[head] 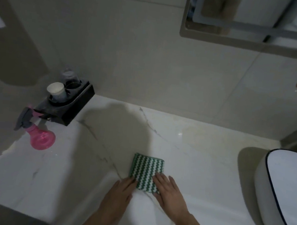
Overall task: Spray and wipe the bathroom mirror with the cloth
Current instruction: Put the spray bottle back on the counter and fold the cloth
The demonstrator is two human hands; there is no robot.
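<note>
Hands lie flat, fingers straight: left hand (120,191) and right hand (170,192) pressing the folded cloth (146,171).

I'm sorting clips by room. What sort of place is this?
Most likely a bathroom: a white basin sits on a marble-look counter, a framed mirror hangs on the tiled wall, and cups stand in a black holder.

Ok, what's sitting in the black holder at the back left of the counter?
The black holder has a white paper cup in its front slot and a clear glass in the rear one. What is inside either cannot be seen.
</note>
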